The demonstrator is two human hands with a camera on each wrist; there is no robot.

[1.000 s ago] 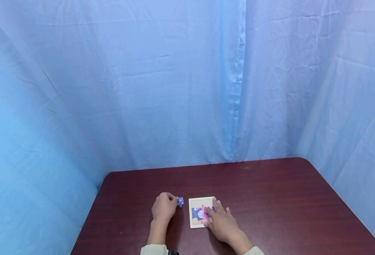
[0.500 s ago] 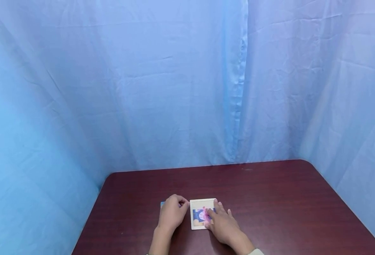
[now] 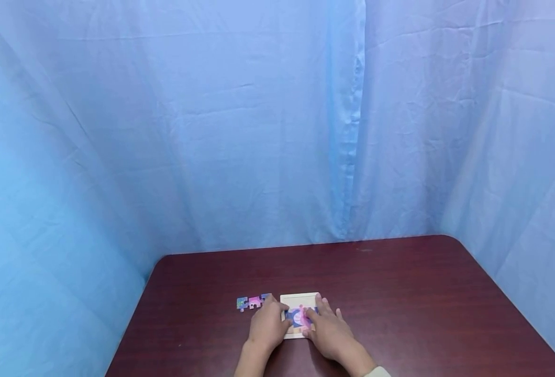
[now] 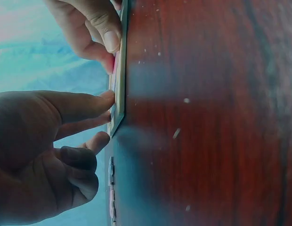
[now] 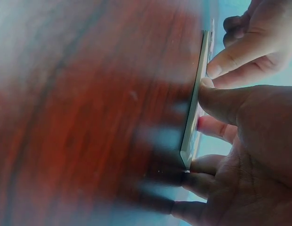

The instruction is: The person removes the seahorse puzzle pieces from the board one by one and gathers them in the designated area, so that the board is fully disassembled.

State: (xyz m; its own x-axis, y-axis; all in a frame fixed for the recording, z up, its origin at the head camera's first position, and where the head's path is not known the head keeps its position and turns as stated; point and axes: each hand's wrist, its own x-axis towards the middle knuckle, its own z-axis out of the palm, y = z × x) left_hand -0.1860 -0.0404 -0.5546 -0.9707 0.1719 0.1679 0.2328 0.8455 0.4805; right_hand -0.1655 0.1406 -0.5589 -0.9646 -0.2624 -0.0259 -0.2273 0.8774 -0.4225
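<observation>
In the head view, a pale wooden puzzle tray (image 3: 299, 299) lies flat on the table with blue, pink and tan jigsaw pieces (image 3: 297, 317) in its lower part. My left hand (image 3: 267, 325) reaches over the tray's left side. Its thumb and forefinger, fairly straight, touch the blue piece there; the other fingers bend loosely in the left wrist view. From the right, my right hand (image 3: 328, 329) rests on the tray, forefinger on the pink piece and thumb at the near rim (image 5: 198, 89). Its remaining fingers lie along the right edge.
Left of the tray lie loose jigsaw pieces: a blue-green one (image 3: 242, 302), a pink one (image 3: 254, 302) and a blue one (image 3: 265, 296) partly behind the left hand. The dark red table (image 3: 400, 298) has blue curtains (image 3: 258, 157) hanging behind and beside it.
My left hand has moved right, from the loose pieces to the tray's left side, uncovering those pieces. The right hand has stayed in place on the tray.
</observation>
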